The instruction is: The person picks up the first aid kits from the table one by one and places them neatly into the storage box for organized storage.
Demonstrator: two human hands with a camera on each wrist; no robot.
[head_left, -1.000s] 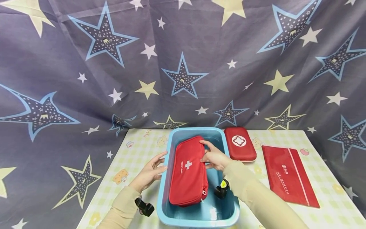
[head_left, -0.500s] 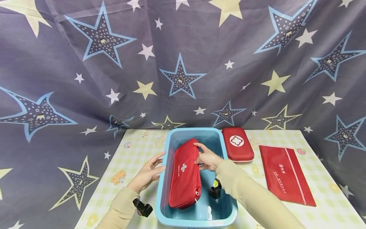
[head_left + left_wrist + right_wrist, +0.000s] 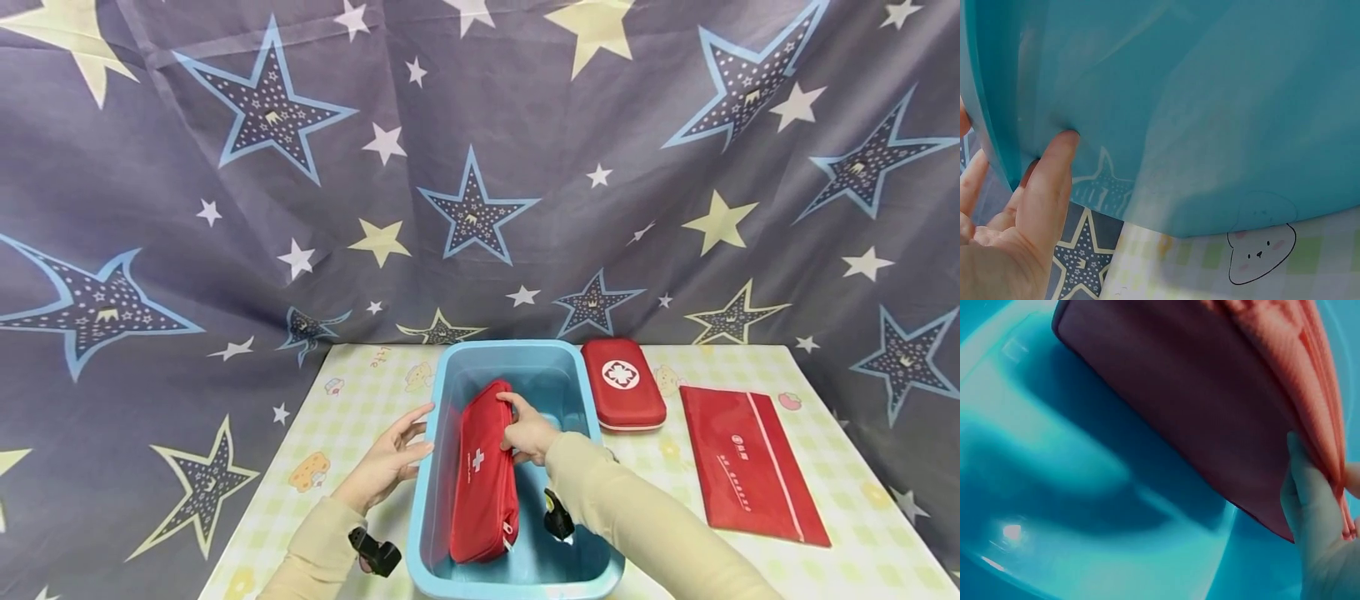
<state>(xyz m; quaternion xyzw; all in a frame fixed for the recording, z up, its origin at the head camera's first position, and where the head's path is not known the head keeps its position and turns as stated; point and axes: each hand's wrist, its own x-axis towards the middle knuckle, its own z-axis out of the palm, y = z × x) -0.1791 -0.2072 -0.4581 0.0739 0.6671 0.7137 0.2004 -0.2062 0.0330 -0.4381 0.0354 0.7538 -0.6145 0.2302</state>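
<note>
A red zippered pouch (image 3: 480, 483) with a white cross stands tilted inside the blue tub (image 3: 517, 590), along its left side. The right hand (image 3: 531, 433) pinches the pouch's upper right edge; in the right wrist view the thumb lies on one face of the pouch (image 3: 1179, 394) and the other fingers are behind its edge. Outside the tub, the left hand (image 3: 386, 458) touches the left wall with spread fingers, and in the left wrist view its thumb rests on the blue wall (image 3: 1210, 112).
Right of the tub lies a red hard case (image 3: 624, 400) with a white round emblem. Farther right is a flat red folder (image 3: 750, 467) on the checked tablecloth (image 3: 360, 392). A star-patterned curtain (image 3: 480, 292) hangs behind the table.
The right hand and the pouch have moved left and lower in the tub, and the pouch has turned more onto its edge. The left hand keeps its place at the wall.
</note>
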